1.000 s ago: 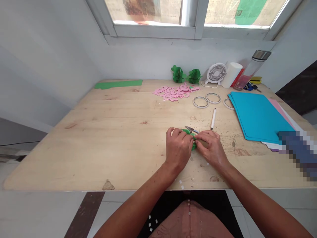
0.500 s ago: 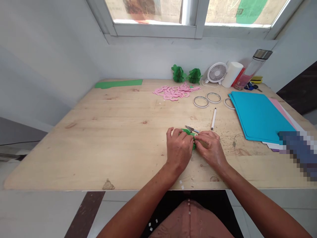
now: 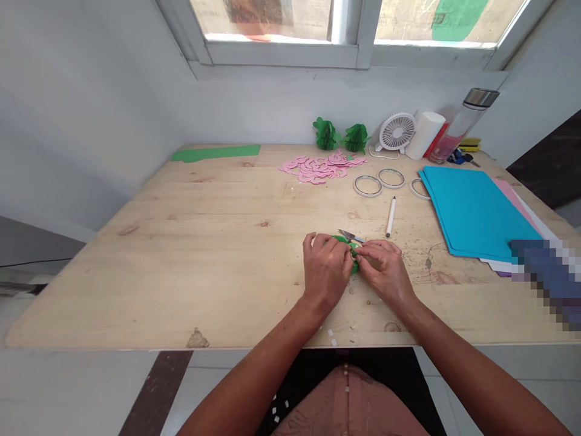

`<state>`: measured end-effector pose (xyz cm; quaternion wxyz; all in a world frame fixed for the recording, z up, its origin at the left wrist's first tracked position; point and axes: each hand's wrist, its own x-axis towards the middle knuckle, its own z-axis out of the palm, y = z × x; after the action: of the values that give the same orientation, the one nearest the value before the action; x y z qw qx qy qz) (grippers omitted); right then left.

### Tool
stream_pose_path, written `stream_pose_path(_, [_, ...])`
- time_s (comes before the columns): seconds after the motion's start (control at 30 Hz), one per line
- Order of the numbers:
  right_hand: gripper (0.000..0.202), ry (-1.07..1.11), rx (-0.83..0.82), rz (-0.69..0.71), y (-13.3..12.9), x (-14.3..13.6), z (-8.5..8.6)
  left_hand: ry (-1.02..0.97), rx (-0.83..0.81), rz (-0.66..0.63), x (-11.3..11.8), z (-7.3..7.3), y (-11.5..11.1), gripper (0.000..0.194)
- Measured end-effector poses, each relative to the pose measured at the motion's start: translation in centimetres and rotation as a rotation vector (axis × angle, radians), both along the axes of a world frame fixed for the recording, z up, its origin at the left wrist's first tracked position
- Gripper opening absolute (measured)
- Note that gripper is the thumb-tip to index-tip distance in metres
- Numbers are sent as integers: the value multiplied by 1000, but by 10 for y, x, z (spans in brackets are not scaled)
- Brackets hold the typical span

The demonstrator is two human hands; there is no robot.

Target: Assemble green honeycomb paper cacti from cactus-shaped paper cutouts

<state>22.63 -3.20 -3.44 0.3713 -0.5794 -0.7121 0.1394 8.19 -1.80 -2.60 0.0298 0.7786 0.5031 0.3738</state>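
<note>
Close to the table's front edge, both my hands are closed on a green paper cutout (image 3: 354,249), most of which the fingers hide. My left hand (image 3: 325,264) covers its left side from above, fingers curled. On its right side, my right hand (image 3: 385,266) pinches the paper between thumb and forefinger. Just beyond the fingers lie scissors (image 3: 351,235), their blades pointing left and the rest hidden by my right hand. A white pen (image 3: 391,217) rests farther back.
Pink paper cutouts (image 3: 313,169) are piled at the back, before two green folded-paper shapes (image 3: 356,138). Tape rolls (image 3: 367,186) lie right of them. A small fan (image 3: 397,132) and a bottle (image 3: 463,124) stand by the wall. Blue sheets (image 3: 481,212) are stacked at right.
The fingers have shifted slightly on the green paper, and a little more of it shows between my hands. The other things on the table stay where they were.
</note>
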Motion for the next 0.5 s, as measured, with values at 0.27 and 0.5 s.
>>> stream_pose_path(0.27, [17, -6, -10, -2, 0, 0, 0, -29, -88, -36, -5, 4, -2, 12])
stream_pose_path(0.5, [16, -33, 4, -13, -1, -1, 0, 33, -21, -21, -2, 5, -5, 16])
